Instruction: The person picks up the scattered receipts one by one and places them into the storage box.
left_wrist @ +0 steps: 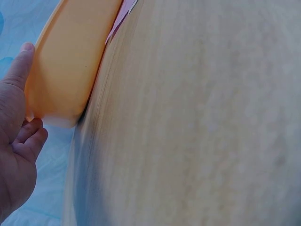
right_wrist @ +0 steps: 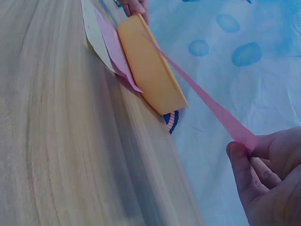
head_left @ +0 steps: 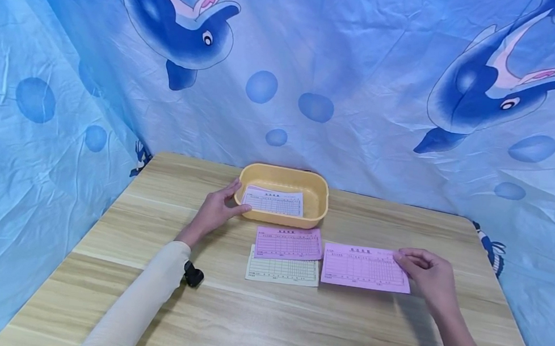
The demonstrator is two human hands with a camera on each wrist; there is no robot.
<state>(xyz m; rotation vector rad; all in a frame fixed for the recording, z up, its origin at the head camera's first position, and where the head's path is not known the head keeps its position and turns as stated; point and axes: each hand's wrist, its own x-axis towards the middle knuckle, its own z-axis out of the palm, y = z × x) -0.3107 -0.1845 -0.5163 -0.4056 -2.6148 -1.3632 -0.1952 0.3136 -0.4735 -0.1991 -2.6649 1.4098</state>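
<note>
A yellow plastic basin (head_left: pixel 314 218) stands toward the table's back edge. White and pink printed slips (head_left: pixel 274 202) lie inside it. My left hand (head_left: pixel 215 209) holds the basin's left end, with the thumb along the front rim and the fingers round the end, as the left wrist view shows. Between thumb and fingers, my right hand (head_left: pixel 431 277) pinches a pink printed slip (head_left: pixel 364 268) by its right edge. This slip is raised above the table, edge-on in the right wrist view. In front of the basin, another pink slip (head_left: pixel 289 244) partly covers a pale green slip (head_left: pixel 283 272).
The wooden table (head_left: pixel 260 325) extends toward me and to both sides. Behind it and along its sides hangs a blue curtain (head_left: pixel 362 148) with dolphins and bubbles. Dark straps with small devices (head_left: pixel 193 274) sit on both wrists.
</note>
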